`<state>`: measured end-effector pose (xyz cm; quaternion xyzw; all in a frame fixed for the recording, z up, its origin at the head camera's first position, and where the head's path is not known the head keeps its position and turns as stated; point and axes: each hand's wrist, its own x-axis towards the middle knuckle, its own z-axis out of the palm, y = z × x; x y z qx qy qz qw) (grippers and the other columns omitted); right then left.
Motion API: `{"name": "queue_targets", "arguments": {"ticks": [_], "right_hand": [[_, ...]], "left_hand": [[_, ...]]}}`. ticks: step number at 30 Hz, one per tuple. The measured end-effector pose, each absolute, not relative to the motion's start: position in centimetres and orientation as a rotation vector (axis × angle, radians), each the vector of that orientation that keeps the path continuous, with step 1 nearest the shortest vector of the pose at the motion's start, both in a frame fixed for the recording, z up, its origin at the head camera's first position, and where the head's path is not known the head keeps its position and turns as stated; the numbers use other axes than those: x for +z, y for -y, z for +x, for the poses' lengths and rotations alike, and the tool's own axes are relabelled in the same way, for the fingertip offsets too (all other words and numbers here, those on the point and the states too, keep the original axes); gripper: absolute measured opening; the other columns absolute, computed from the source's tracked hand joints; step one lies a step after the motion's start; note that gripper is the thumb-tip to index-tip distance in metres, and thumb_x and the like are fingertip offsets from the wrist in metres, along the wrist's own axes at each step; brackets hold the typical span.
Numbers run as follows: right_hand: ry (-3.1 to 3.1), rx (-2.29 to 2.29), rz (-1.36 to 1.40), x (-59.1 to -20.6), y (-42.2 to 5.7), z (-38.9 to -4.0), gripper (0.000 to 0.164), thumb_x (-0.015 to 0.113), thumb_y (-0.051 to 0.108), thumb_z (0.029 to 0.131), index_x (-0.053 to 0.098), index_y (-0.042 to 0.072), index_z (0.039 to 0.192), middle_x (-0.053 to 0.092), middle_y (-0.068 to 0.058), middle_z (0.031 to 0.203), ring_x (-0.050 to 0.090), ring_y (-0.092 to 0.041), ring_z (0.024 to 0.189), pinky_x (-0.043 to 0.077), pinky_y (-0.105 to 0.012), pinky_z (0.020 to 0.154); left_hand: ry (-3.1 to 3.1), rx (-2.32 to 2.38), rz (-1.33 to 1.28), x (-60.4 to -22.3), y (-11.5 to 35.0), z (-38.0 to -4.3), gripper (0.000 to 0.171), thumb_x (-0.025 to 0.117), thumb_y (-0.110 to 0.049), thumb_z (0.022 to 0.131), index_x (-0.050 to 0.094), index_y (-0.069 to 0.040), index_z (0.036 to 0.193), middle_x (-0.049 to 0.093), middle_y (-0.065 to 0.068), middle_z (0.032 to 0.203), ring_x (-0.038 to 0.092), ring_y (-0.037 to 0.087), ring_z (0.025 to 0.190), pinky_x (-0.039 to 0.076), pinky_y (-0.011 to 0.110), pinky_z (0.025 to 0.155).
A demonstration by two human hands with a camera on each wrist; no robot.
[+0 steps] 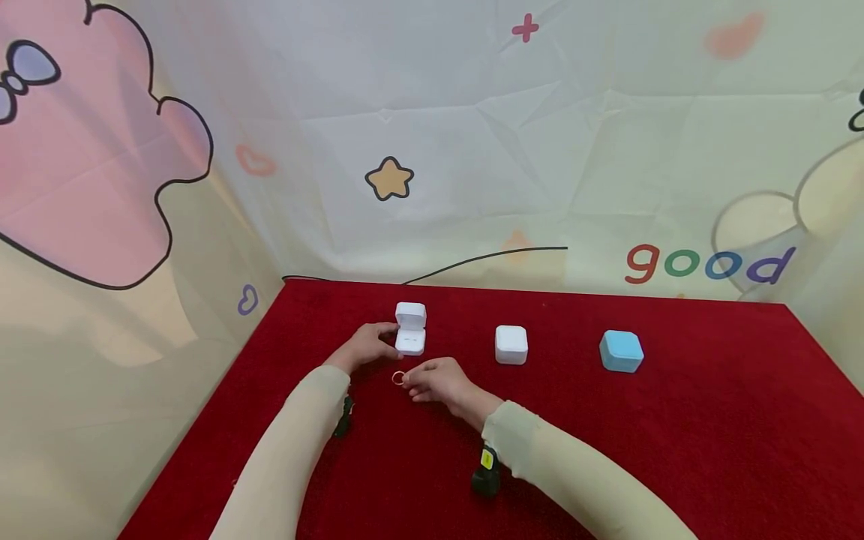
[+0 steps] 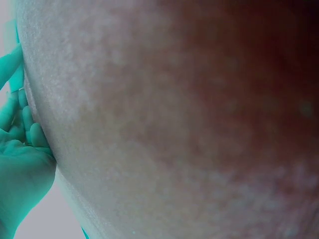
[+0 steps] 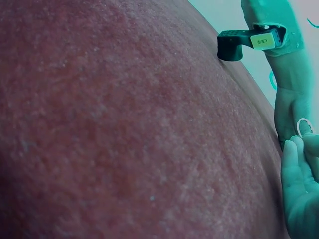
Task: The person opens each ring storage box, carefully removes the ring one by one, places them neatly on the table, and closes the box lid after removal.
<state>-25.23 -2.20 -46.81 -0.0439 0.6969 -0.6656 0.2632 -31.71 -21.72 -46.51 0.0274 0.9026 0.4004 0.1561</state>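
Observation:
A white ring box (image 1: 410, 342) stands with its lid up near the back left of the red cloth. My left hand (image 1: 367, 345) holds it from the left side, forefinger by the hinge and thumb near the front corner. Just in front of the box, my right hand (image 1: 442, 381) pinches a thin ring (image 1: 394, 380) between thumb and fingertips, apart from the box. In the right wrist view the ring (image 3: 298, 127) stands upright above the fingers of the right hand (image 3: 301, 194). The left wrist view has the left hand (image 2: 25, 164) only at its edge, and the box cannot be made out there.
A closed white box (image 1: 511, 345) sits right of the hands, and a closed light-blue box (image 1: 621, 351) farther right. Red cloth (image 1: 574, 442) covers the table. A printed curtain (image 1: 459, 150) hangs behind. A small ring-like thing (image 1: 234, 483) lies beside the left sleeve.

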Motion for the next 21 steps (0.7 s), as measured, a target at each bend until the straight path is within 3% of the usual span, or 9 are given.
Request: {"name": "queue_targets", "arguments": {"ticks": [4, 12, 21], "right_hand": [[-1.880, -1.791, -0.129, -46.8, 2.2, -25.0, 0.026, 0.063, 0.005, 0.097, 0.070, -0.015, 0.112, 0.074, -0.001, 0.080, 0.064, -0.004, 0.064, 0.059, -0.020, 0.065], [-1.897, -1.777, -0.119, -46.7, 2.2, -24.5, 0.025, 0.063, 0.004, 0.096, 0.071, -0.015, 0.110, 0.073, 0.001, 0.077, 0.063, -0.004, 0.062, 0.059, -0.020, 0.063], [-1.915, -1.735, -0.115, -46.4, 2.4, -24.0, 0.024, 0.064, 0.005, 0.095, 0.073, -0.014, 0.108, 0.075, -0.002, 0.076, 0.063, -0.004, 0.058, 0.058, -0.019, 0.058]], "left_hand": [[-2.602, 1.115, 0.103, -46.5, 21.9, -31.8, 0.068, 0.078, -0.014, 0.086, 0.053, -0.003, 0.148, 0.053, 0.022, 0.151, 0.050, 0.035, 0.135, 0.042, 0.050, 0.117], [-2.590, 1.139, 0.076, -46.4, 21.6, -31.5, 0.067, 0.074, -0.011, 0.089, 0.050, -0.001, 0.150, 0.050, 0.023, 0.154, 0.047, 0.037, 0.140, 0.037, 0.052, 0.122], [-2.605, 1.135, 0.091, -46.5, 21.5, -31.6, 0.066, 0.074, -0.009, 0.088, 0.050, 0.001, 0.149, 0.053, 0.024, 0.151, 0.050, 0.037, 0.138, 0.041, 0.050, 0.119]]}}
